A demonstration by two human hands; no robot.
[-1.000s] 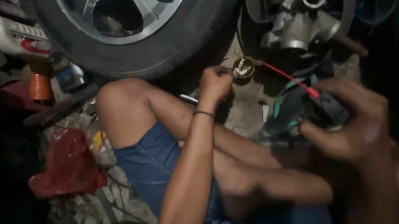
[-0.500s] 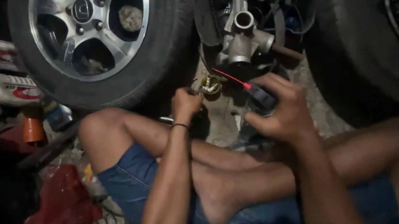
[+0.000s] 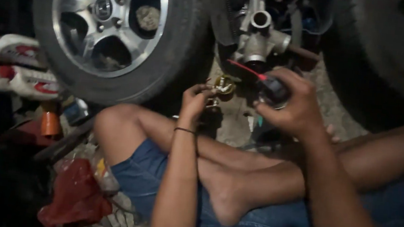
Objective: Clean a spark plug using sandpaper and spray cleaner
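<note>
While the left hand (image 3: 194,100) pinches a small brass-coloured round fitting (image 3: 224,85) just above its fingertips, the right hand (image 3: 295,104) closes around a dark boxy device (image 3: 272,90) whose red lead (image 3: 246,69) slants up-left, close beside the fitting.

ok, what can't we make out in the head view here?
- Head view: dark device in right hand; fingers cover most of it.
- Small brass part at left hand: too small and blurred.
- Right tyre: cut off by the edge.
- Left floor clutter: too dark.
</note>
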